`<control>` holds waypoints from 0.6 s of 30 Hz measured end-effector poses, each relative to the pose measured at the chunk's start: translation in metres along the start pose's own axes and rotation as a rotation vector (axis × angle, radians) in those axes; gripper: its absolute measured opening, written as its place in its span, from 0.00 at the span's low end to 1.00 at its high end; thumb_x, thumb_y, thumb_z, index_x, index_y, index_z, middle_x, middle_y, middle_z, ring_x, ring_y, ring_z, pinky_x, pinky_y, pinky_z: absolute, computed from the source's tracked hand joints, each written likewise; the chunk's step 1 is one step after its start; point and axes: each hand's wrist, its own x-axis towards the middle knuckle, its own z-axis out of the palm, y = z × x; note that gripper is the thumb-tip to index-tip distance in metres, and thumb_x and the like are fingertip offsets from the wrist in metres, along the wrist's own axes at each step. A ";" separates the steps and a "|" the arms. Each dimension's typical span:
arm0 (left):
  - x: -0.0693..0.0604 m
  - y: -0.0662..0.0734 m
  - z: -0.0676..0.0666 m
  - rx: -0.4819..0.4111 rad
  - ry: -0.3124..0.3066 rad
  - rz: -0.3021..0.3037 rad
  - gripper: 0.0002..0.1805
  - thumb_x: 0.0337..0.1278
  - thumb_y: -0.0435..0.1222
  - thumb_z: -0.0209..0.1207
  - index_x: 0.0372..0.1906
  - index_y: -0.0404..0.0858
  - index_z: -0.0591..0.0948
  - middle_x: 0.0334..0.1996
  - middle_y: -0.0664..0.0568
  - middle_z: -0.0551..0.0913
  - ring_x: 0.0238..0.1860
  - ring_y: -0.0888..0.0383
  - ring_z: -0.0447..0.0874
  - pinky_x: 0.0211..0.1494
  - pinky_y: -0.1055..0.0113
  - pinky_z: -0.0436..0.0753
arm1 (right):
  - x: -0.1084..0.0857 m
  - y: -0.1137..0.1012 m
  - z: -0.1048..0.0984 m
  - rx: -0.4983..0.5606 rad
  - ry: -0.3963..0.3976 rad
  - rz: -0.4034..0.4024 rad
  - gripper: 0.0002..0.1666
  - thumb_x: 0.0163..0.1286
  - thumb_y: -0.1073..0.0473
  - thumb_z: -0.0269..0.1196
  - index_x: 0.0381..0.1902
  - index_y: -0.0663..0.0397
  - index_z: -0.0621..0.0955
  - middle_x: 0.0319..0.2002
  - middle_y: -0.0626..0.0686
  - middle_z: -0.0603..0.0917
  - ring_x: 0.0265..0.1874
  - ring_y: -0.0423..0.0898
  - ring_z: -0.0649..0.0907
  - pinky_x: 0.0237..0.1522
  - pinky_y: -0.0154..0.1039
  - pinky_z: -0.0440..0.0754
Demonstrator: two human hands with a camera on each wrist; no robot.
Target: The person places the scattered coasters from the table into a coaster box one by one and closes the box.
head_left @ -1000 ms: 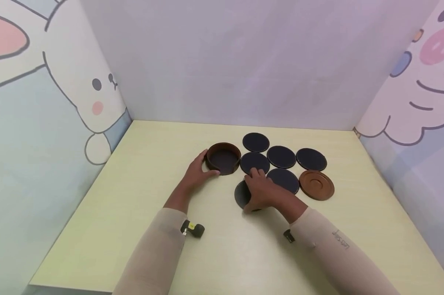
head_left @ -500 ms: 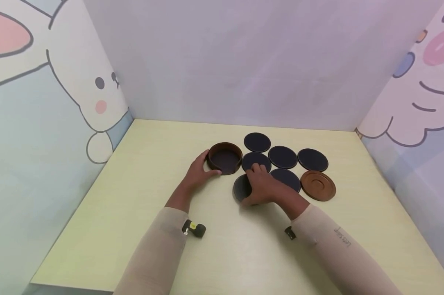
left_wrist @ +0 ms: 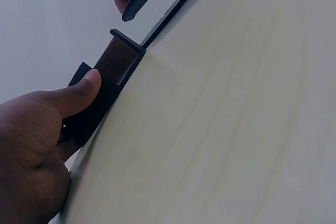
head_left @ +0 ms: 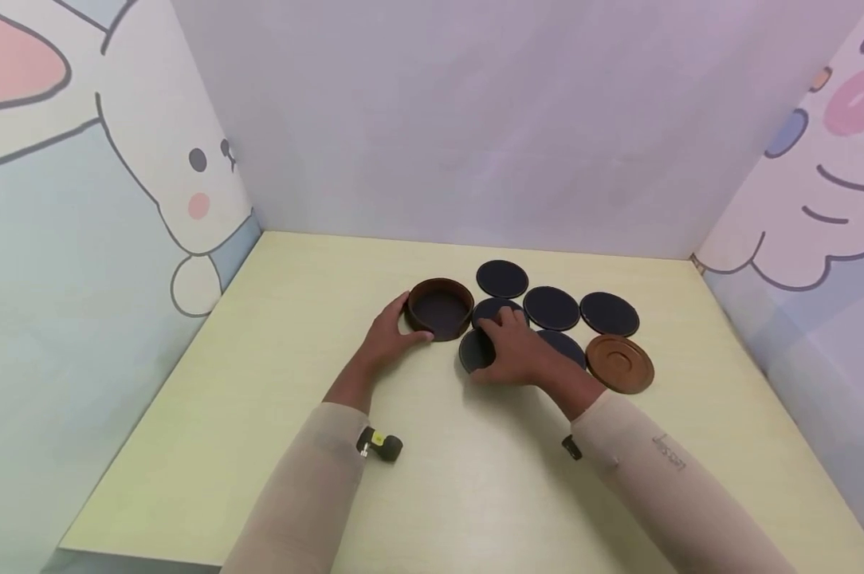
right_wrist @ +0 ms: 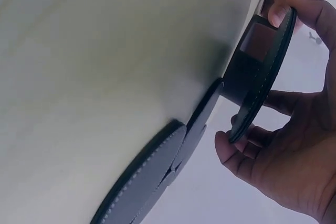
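Probably the held disc [right_wrist: 266, 72] is a light thing, thin and fairly stiff with perhaps a little give, its stitched edge suggesting leather or something like it, so it should survive a knock and not slip much from dry fingers. It hangs above the table [head_left: 188, 414], just right of and nearer the person than the round holder [head_left: 439, 311]. The right hand [head_left: 514, 352] spans it, thumb at one edge and fingers at the opposite one, and that rim hold looks the best, since it leaves the faces free and needs only a mild squeeze; pressing harder might bow it. The left hand [head_left: 384, 341] is curled round the holder's outer wall, thumb by the gap in its front; that wall seems rigid, a sound place to steady it. Five dark discs [head_left: 551, 308] and a brown disc [head_left: 620, 363] lie flat, so low that a fingernail under the edge would likely be needed to lift one
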 end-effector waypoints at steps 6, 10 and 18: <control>0.001 -0.002 0.002 -0.006 0.004 0.000 0.57 0.65 0.48 0.76 0.89 0.37 0.56 0.87 0.41 0.61 0.89 0.41 0.55 0.93 0.44 0.57 | 0.006 0.003 -0.006 -0.013 0.026 0.023 0.56 0.59 0.35 0.74 0.80 0.55 0.73 0.60 0.63 0.71 0.63 0.62 0.71 0.58 0.61 0.84; 0.002 -0.002 0.003 -0.015 0.000 0.002 0.57 0.66 0.48 0.76 0.89 0.37 0.56 0.88 0.41 0.61 0.90 0.41 0.54 0.93 0.45 0.56 | 0.010 0.003 -0.010 -0.013 0.045 0.029 0.55 0.60 0.34 0.73 0.78 0.55 0.73 0.59 0.63 0.71 0.61 0.61 0.71 0.56 0.60 0.84; 0.001 -0.004 0.003 -0.020 0.010 0.009 0.57 0.65 0.49 0.76 0.89 0.37 0.56 0.88 0.41 0.61 0.90 0.42 0.54 0.93 0.44 0.56 | 0.020 -0.006 -0.016 -0.023 0.067 0.026 0.55 0.62 0.31 0.69 0.80 0.57 0.72 0.62 0.66 0.70 0.59 0.61 0.71 0.53 0.59 0.85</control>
